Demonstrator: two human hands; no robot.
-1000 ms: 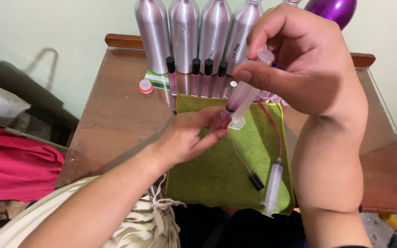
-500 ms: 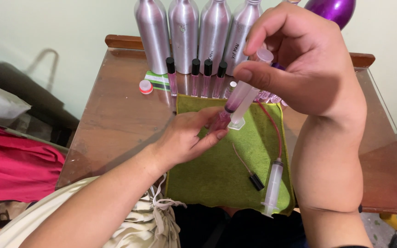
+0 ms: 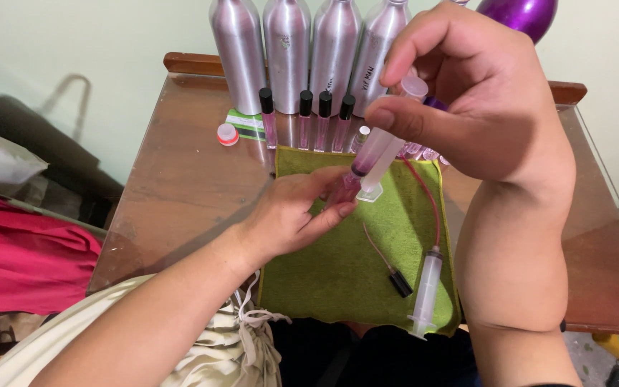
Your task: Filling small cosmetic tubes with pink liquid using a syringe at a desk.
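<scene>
The right hand [image 3: 481, 100] gripped a clear plastic syringe [image 3: 377, 154] — pink-filled — tip at 7 o'clock, into a slim vial [image 3: 343, 190] pinched by the left hand [image 3: 291, 215], over a fuzzy green towel [image 3: 352, 265].

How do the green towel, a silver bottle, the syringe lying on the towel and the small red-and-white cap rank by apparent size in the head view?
1. Green towel
2. Silver bottle, cut off at the top edge
3. Syringe lying on the towel
4. Red-and-white cap

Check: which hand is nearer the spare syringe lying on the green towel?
Right. The right hand is raised above the towel's far end, its forearm passing beside the spare syringe; the left hand is farther left.
</scene>
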